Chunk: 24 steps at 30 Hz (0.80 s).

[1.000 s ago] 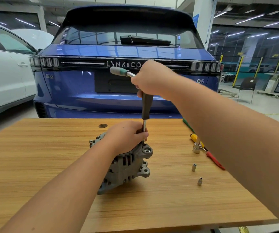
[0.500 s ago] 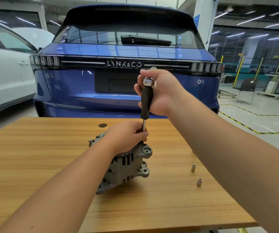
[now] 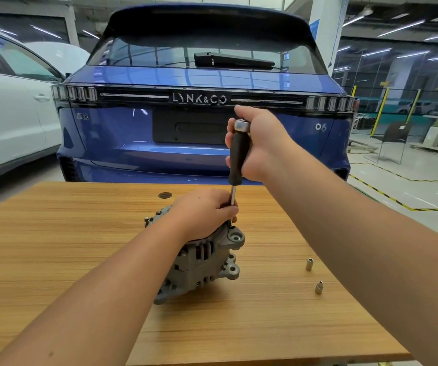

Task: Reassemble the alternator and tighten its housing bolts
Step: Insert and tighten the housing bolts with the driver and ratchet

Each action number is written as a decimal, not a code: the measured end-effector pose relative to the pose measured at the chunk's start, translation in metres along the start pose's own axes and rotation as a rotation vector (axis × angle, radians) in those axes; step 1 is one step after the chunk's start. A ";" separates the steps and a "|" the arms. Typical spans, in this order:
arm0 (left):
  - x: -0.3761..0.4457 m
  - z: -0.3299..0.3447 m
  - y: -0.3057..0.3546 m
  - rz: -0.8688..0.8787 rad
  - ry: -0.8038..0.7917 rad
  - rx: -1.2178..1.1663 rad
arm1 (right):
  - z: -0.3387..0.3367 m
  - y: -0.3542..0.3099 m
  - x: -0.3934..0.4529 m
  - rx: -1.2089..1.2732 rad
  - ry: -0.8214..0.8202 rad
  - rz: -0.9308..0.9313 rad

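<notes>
A grey alternator (image 3: 199, 262) stands on the wooden table (image 3: 54, 247). My left hand (image 3: 204, 212) rests on top of it, with fingers curled round the thin metal shaft of a driver near its lower end. The driver (image 3: 239, 151) stands upright over the alternator's upper mounting ear, its tip hidden by my fingers. My right hand (image 3: 262, 143) grips the driver's black handle, whose silver cap shows at the top.
Two small sockets (image 3: 309, 264) (image 3: 319, 287) lie on the table to the right of the alternator. A dark round disc (image 3: 165, 195) sits near the table's far edge. A blue car (image 3: 199, 114) stands behind the table, a white car (image 3: 6, 114) at the left.
A second before, my right hand covered the handle's top with a ratchet handle sticking out left. Now it grips the black handle from the side and the ratchet handle is out of sight.
</notes>
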<state>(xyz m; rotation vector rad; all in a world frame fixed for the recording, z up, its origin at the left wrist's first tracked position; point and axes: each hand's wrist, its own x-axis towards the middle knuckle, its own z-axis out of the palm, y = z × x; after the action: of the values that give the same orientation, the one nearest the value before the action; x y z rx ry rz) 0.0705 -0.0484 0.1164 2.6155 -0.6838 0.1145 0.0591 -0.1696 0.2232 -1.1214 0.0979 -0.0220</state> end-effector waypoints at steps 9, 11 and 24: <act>-0.003 -0.005 -0.004 0.050 -0.043 -0.091 | -0.019 -0.010 0.013 -0.243 -0.414 0.034; -0.003 -0.004 -0.005 0.044 -0.037 -0.101 | -0.012 -0.009 0.013 -0.233 -0.385 0.034; -0.003 0.002 -0.003 0.053 0.005 -0.038 | 0.007 0.017 0.008 0.084 0.266 -0.332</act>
<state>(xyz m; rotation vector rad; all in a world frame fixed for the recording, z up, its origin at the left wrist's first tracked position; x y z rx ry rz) 0.0698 -0.0453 0.1132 2.5609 -0.7461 0.1229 0.0670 -0.1561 0.2102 -1.0357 0.1461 -0.4681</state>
